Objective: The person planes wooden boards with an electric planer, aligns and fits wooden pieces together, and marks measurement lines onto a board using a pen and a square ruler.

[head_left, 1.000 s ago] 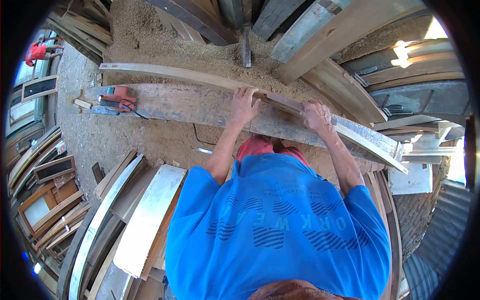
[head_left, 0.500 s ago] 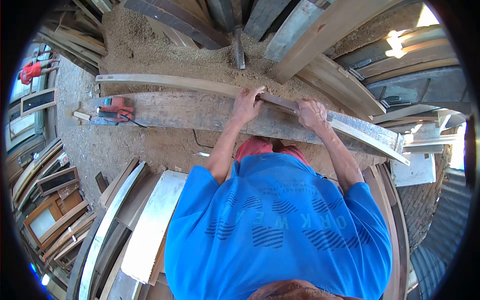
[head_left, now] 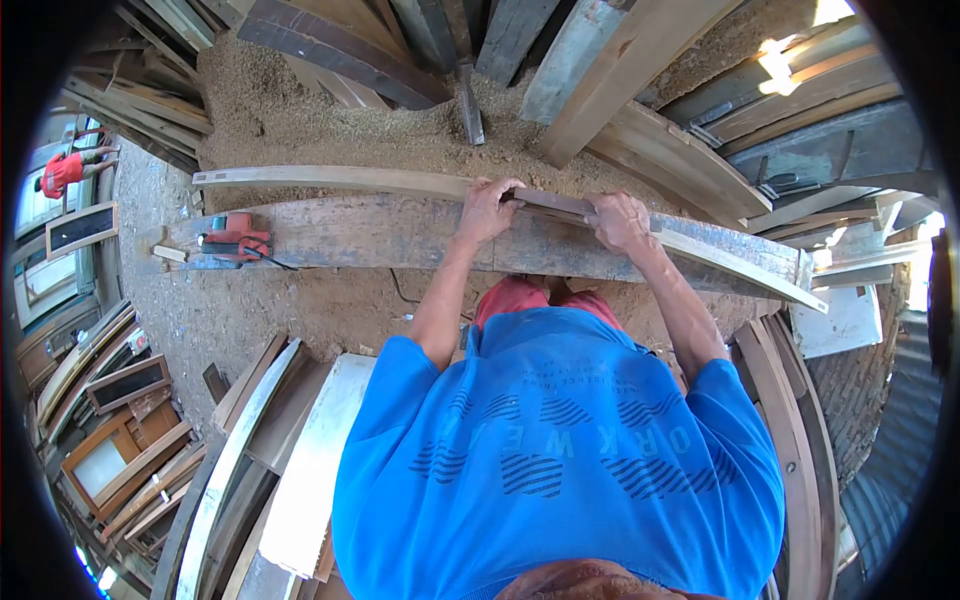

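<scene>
A long pale wooden piece [head_left: 340,178] lies along the far edge of a worn plank bench [head_left: 370,232]. On top of it is a short darker wooden block [head_left: 556,203]. My left hand [head_left: 488,209] is closed round the block's left end, thumb on the near side. The block's right end is in my right hand [head_left: 620,221], its fingers bent over the wood. Past my right hand, the long piece [head_left: 740,268] runs on towards the bench's right end. Parts of the block are hidden under my fingers.
A red power tool [head_left: 236,240] rests on the bench's left part, its cord trailing off. Sawdust [head_left: 330,130] covers the ground beyond. Timber [head_left: 640,80] leans at the top right. White-faced boards [head_left: 315,470] stand at the lower left. A person in red [head_left: 64,173] is far left.
The bench and both hands sit slightly lower in view as the camera shifts. My right hand has moved a little left, nearer my left hand. The grip on the block remains.
</scene>
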Demonstrator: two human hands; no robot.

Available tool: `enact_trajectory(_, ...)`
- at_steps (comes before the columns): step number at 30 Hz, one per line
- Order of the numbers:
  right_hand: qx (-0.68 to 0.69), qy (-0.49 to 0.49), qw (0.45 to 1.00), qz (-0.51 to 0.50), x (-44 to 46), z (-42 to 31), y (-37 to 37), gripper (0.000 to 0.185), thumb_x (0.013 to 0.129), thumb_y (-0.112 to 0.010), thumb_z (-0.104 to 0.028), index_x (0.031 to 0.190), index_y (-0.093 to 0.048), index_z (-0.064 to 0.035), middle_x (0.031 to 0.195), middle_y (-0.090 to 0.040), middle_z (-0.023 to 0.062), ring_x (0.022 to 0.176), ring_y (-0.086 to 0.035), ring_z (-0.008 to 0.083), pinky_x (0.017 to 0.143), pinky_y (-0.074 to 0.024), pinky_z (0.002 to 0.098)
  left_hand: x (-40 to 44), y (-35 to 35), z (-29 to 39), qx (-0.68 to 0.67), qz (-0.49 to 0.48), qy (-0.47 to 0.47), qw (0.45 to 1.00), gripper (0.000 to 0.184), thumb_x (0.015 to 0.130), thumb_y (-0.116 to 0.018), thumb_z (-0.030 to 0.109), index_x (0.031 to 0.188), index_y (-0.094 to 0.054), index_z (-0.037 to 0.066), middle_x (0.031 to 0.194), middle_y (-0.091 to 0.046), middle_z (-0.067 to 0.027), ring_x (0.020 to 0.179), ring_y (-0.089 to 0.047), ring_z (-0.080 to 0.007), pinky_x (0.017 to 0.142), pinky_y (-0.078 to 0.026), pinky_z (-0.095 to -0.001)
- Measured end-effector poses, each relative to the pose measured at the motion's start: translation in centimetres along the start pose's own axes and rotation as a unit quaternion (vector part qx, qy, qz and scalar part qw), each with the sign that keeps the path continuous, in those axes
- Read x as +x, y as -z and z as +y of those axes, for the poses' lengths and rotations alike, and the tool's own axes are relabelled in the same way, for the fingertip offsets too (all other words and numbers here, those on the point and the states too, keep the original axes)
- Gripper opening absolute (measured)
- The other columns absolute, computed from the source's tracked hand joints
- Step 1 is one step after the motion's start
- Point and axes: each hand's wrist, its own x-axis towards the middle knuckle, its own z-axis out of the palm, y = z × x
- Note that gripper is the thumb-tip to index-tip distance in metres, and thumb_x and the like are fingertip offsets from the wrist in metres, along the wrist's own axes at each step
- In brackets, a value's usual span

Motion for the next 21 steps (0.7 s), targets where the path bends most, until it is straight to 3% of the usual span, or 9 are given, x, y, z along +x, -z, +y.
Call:
enact_trajectory(3, -0.003, 0.013, 1.0, 0.027, -0.3, 0.1, 1.0, 0.027, 0.082, -0.077, -0.023, 0.105, -0.072, -0.0105, 0.084, -0.07, 0.0212, 0.087, -0.068, 0.0432, 0.076, -0.053, 0.0527, 0.0, 0.0, 0.3, -0.018, 0.004, 0.027, 0.999, 0.033, 0.084, -0.076, 0.013, 0.116, -0.068, 0.015, 0.102, -0.072, -0.0134, 0.101, -0.063, -0.0355, 0.093, -0.049, -0.0467)
enact_trajectory(6, -0.047, 0.041, 0.994, 0.093, -0.5, 0.9, 1.8, 0.026, 0.088, -0.073, -0.034, 0.1, -0.069, -0.0117, 0.083, -0.071, 0.0199, 0.089, -0.069, 0.0417, 0.079, -0.0528, 0.0534, 0.3, 0.3, 0.4, -0.038, 0.003, 0.05, 0.998, 0.032, 0.086, -0.076, 0.015, 0.117, -0.067, 0.013, 0.101, -0.072, -0.0142, 0.1, -0.063, -0.0352, 0.094, -0.049, -0.047)
enact_trajectory(9, -0.017, 0.005, 0.998, 0.068, -0.7, 0.6, 2.5, 0.031, 0.088, -0.073, -0.038, 0.103, -0.068, -0.0112, 0.083, -0.07, 0.021, 0.089, -0.069, 0.043, 0.08, -0.0517, 0.0531, 0.8, -0.2, 0.1, -0.048, 0.012, 0.034, 0.998, 0.033, 0.086, -0.075, 0.015, 0.118, -0.067, 0.011, 0.099, -0.071, -0.0152, 0.097, -0.063, -0.0353, 0.092, -0.049, -0.0473)
enact_trajectory(12, 0.02, -0.036, 0.999, 0.014, -1.1, -0.2, 2.9, 0.031, 0.087, -0.075, -0.028, 0.107, -0.068, -0.006, 0.089, -0.069, 0.024, 0.093, -0.066, 0.0458, 0.081, -0.0504, 0.0545, 1.1, 0.2, 0.3, -0.036, -0.014, 0.035, 0.999, 0.034, 0.09, -0.074, 0.013, 0.121, -0.065, 0.007, 0.1, -0.069, -0.0141, 0.094, -0.068, -0.0294, 0.09, -0.053, -0.0403)
enact_trajectory(15, 0.033, -0.021, 0.998, 0.05, -1.6, 0.4, 1.8, 0.032, 0.089, -0.074, -0.032, 0.11, -0.067, -0.0104, 0.088, -0.071, 0.0217, 0.091, -0.068, 0.0447, 0.08, -0.0517, 0.0537, 0.8, 0.4, 0.8, -0.118, -0.022, 0.068, 0.99, 0.031, 0.091, -0.073, 0.015, 0.12, -0.066, 0.007, 0.096, -0.069, -0.0136, 0.089, -0.067, -0.0273, 0.085, -0.053, -0.0406)
enact_trajectory(21, 0.096, -0.012, 0.992, 0.077, -3.0, 0.5, 2.0, 0.043, 0.087, -0.075, -0.032, 0.119, -0.064, -0.0067, 0.101, -0.071, 0.0234, 0.098, -0.067, 0.0434, 0.086, -0.0503, 0.0537, -0.6, 0.3, 1.1, -0.202, 0.003, 0.105, 0.974, 0.028, 0.095, -0.07, 0.017, 0.116, -0.064, 0.0, 0.094, -0.069, -0.007, 0.088, -0.064, -0.0161, 0.08, -0.053, -0.0346)
